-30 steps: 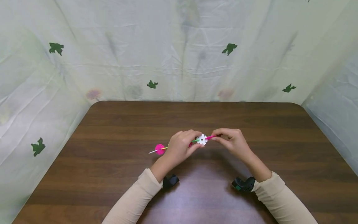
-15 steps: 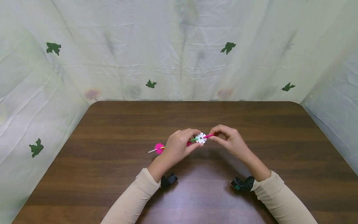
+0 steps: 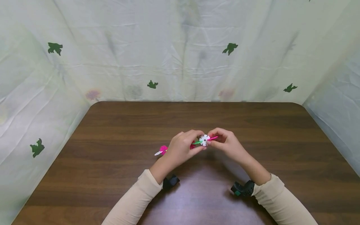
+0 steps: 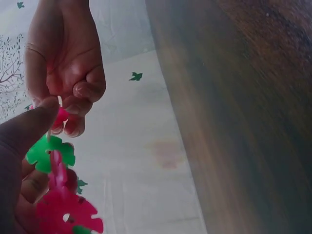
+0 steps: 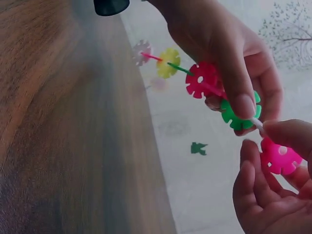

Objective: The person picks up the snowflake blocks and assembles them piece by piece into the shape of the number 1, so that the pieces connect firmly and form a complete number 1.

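Note:
A chain of notched plastic discs, slotted together edge to face, runs between the two hands above the table. My left hand [image 3: 181,147] pinches it near the right end, thumb and fingertips at the rim of a white disc [image 3: 204,140]. A green disc [image 5: 234,117] and a deep pink disc [image 5: 197,80] follow beside the left fingers. At the outermost end sits a bright pink disc [image 5: 282,158], edge-on in the head view. My right hand [image 3: 229,145] holds this disc, its thumb close by the white one. The left palm hides the chain's middle in the head view.
Beyond the left hand the chain trails on through a yellow disc [image 5: 168,63] to a pale end disc [image 5: 142,51]. A brown wooden table [image 3: 112,131] lies beneath. Pale curtains [image 3: 168,47] with green leaf shapes hang behind it.
My right hand has moved left along the pink disc, up to the white one, leaving pink showing past its fingertips. The chain has rolled slightly; its left end disc shows more face.

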`<move>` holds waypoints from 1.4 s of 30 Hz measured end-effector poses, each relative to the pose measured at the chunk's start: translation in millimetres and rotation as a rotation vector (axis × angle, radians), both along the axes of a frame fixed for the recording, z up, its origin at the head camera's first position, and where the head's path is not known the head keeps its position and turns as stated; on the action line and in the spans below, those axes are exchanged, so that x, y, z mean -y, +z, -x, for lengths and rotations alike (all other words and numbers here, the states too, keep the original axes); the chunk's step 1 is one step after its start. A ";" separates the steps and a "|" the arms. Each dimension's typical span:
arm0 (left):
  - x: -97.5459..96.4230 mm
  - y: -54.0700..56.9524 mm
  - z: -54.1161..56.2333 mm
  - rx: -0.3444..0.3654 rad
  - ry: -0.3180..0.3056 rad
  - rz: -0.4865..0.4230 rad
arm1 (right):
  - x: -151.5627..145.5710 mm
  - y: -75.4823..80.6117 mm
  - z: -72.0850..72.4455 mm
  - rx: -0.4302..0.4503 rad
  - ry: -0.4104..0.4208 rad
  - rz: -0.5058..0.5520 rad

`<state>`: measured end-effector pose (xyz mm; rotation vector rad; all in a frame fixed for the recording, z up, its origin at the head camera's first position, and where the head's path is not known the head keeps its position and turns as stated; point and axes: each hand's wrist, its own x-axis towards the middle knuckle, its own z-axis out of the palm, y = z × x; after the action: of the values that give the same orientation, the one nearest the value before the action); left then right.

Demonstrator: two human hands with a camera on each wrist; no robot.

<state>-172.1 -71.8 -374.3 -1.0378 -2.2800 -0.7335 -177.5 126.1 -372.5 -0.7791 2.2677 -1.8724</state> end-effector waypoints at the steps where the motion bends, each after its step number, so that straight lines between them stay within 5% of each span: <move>1: 0.0 0.1 0.0 0.008 -0.004 0.004 | -0.1 -0.1 0.2 0.023 0.007 0.023; 15: 10.4 6.5 3.7 0.244 -0.073 0.045 | -16.6 -1.7 12.7 0.099 0.061 0.104; 21: 28.1 13.2 11.2 0.446 -0.040 0.049 | -24.9 -0.5 17.8 0.116 0.011 0.088; 27: 41.3 7.8 21.3 0.634 -0.060 0.098 | -28.3 -1.9 21.0 0.149 0.000 0.093; 34: 37.4 -6.7 28.5 0.638 -0.088 0.140 | -28.2 -5.0 24.0 0.143 -0.008 0.117; 42: 26.2 -2.2 22.3 0.669 -0.148 0.062 | -23.6 1.5 28.1 0.108 -0.111 0.210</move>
<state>-194.4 -98.0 -376.5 -1.1166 -2.8110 -1.2235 -205.6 149.7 -370.9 -0.5691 2.1143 -2.1728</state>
